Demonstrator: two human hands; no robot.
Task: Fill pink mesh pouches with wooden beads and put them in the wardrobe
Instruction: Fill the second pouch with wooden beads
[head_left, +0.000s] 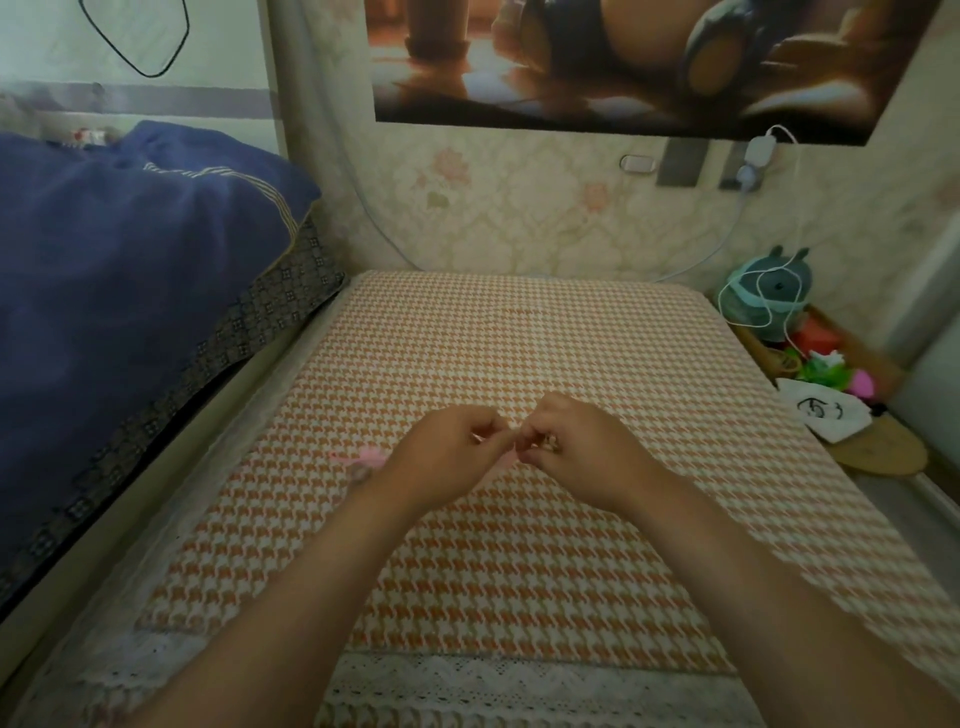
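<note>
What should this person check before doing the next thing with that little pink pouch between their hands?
1. Both hands on the job: ok. The left hand and right hand meet fingertip to fingertip above the checked cloth.
2. Pouch held firmly: cannot tell. Only a sliver of pink shows between the fingers.
3. Beads inside: cannot tell. Something small and brownish shows under the right hand, too blurred to name.
4. Second pink pouch within reach: ok. It lies on the cloth by the left wrist.
5. Loose beads on the cloth: cannot tell. None stand out against the busy pattern.
</note>
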